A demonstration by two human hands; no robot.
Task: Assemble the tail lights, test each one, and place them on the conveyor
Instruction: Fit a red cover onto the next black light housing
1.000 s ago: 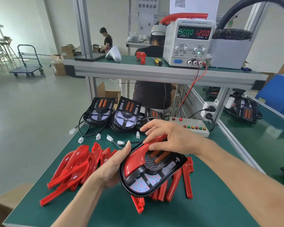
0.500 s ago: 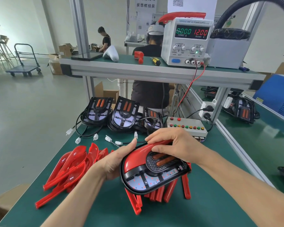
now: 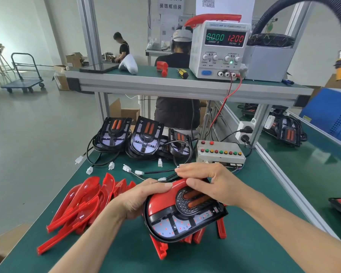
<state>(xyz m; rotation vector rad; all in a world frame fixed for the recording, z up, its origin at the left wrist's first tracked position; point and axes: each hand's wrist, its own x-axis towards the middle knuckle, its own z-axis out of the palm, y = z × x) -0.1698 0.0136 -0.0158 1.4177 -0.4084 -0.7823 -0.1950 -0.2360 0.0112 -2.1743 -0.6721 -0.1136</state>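
I hold a black tail light (image 3: pixel 182 219) with a red trim piece (image 3: pixel 161 202) on its upper left, just above the green bench. My left hand (image 3: pixel 140 200) grips its left edge from behind, thumb on the red trim. My right hand (image 3: pixel 211 184) lies over the top edge, fingers stretched across and thumb against the trim. Loose red trim pieces (image 3: pixel 81 205) lie piled to the left, and more poke out under the light. Three unfinished black tail lights (image 3: pixel 144 138) with cables stand at the back of the bench.
A button test box (image 3: pixel 220 152) sits right of the black lights, wired to a power supply (image 3: pixel 219 50) on the upper shelf reading 0.000 and 12.00. The conveyor (image 3: pixel 311 170) runs along the right, carrying another tail light (image 3: pixel 287 133). A person sits beyond the shelf.
The tail light has come lower and closer to the bench. My right hand has slid over the top edge and flattened; the left thumb now presses on the red trim.
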